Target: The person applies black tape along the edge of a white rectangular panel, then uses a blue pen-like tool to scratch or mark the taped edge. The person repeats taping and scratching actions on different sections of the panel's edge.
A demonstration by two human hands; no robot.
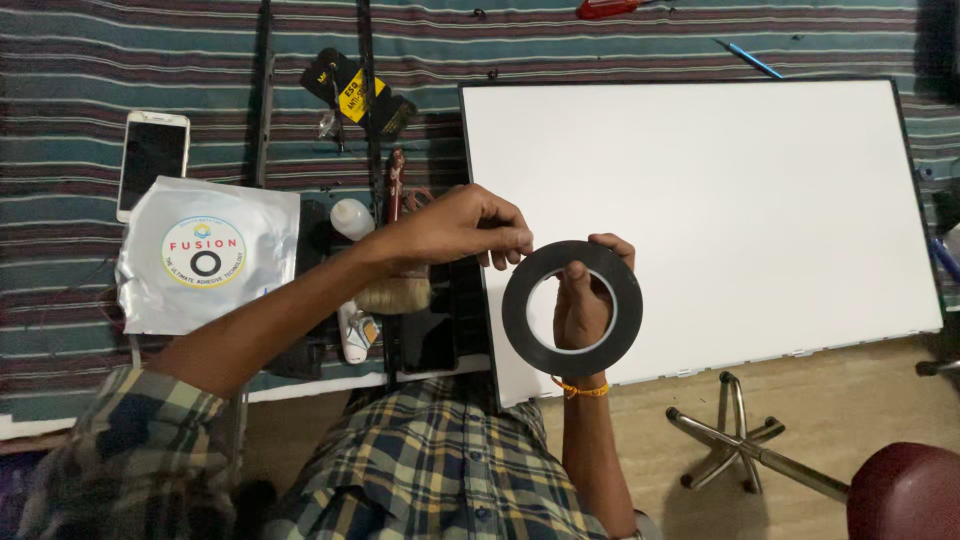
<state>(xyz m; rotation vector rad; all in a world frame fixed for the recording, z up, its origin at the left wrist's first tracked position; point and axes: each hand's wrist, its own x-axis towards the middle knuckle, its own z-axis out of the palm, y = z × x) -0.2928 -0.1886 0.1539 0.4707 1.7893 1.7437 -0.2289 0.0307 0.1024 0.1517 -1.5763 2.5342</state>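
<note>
A black roll of tape (572, 308) is held upright in front of me, over the near left corner of a large white panel (720, 200). My right hand (582, 305) grips the roll from behind, its fingers showing through the ring and over the top edge. An orange band circles that wrist. My left hand (462, 228) reaches across from the left, and its fingertips pinch at the roll's upper left rim.
A striped cloth (120, 70) covers the table. On it lie a white phone (152, 160), a silver foil pouch (208, 255), a small white bottle (351, 217), a brush (397, 290), black tagged tools (355, 95) and a blue pen (748, 60). A chair base (740, 445) stands at lower right.
</note>
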